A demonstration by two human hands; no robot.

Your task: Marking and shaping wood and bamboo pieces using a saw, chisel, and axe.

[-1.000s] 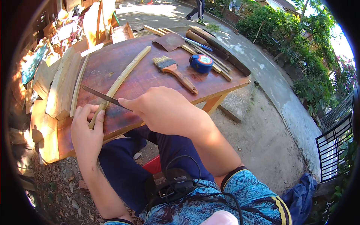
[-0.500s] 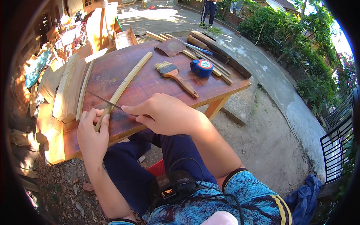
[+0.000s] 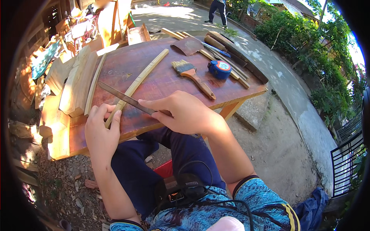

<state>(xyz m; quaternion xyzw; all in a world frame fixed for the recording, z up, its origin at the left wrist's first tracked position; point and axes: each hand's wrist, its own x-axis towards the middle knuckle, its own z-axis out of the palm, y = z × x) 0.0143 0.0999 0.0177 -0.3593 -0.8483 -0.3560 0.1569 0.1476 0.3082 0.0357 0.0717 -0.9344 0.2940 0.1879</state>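
My left hand [image 3: 101, 133] is closed around the near end of a pale wooden strip [image 3: 148, 69] lying diagonally on the wooden table [image 3: 115, 68]. My right hand [image 3: 183, 117] grips a long, flat metal blade [image 3: 120, 95], possibly a file, laid across that strip just beyond my left fingers; its handle end is mostly hidden in my hand. A paintbrush with an orange-brown handle [image 3: 196, 81] and a blue tape measure [image 3: 219, 71] lie to the right of the strip. A second thin strip [image 3: 94, 86] lies to its left.
Stacked boards [image 3: 73, 90] cover the table's left end; slats, a brown sheet [image 3: 185, 45] and tools line the far right. Beyond are cluttered timber, a walking person [image 3: 219, 11] on the concrete path, plants and a black metal gate [image 3: 345, 169]. My legs are under the table edge.
The blade has shifted slightly away from me along the strip, with my right hand moving with it. My left hand keeps its hold. The view has shifted; the person beyond has moved.
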